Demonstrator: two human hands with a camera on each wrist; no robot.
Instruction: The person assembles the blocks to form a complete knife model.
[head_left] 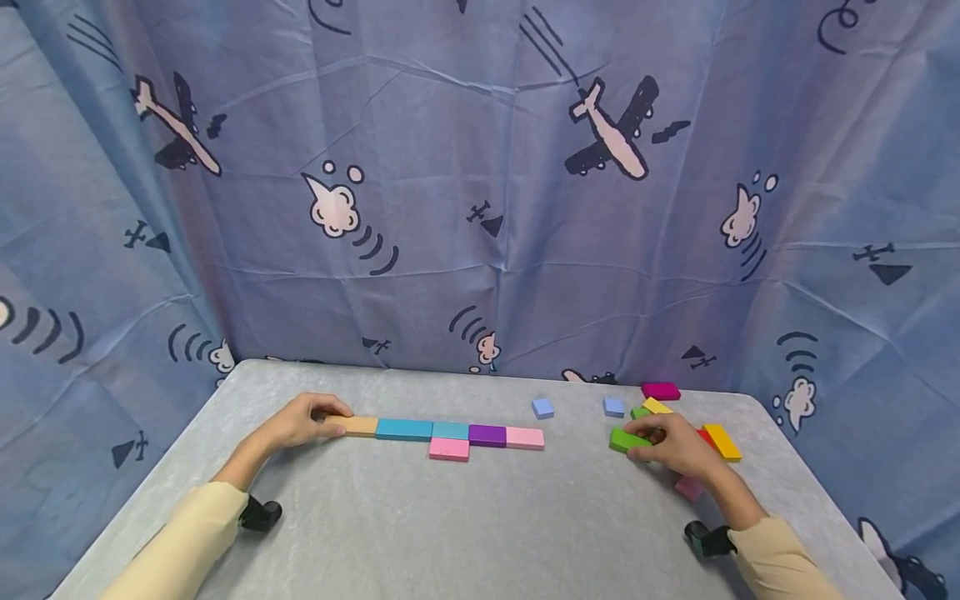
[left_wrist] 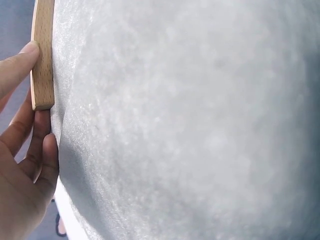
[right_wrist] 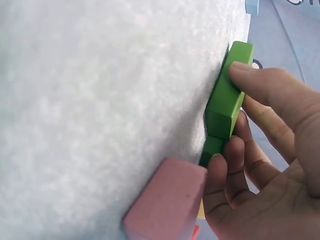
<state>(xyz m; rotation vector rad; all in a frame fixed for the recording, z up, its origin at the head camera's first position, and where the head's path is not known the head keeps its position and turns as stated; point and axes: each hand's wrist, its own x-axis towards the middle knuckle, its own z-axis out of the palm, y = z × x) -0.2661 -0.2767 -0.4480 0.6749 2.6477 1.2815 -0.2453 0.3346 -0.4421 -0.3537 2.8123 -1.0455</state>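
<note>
The green block (head_left: 627, 440) is at the right of the head picture, just left of the right hand (head_left: 678, 450), which pinches it, thumb and fingertips one block apart. Its long side runs mostly left to right, like the row of blocks (head_left: 405, 429). The left hand (head_left: 298, 420), far left, holds the tan block (head_left: 358, 427); some fingers are hard to see.

Nat. rect. wood blk (head_left: 356, 427), flat in L fingers (left_wrist: 17, 70), well L of glossy green blk (head_left: 624, 440) pinched in R fingers (right_wrist: 270, 86).
</note>
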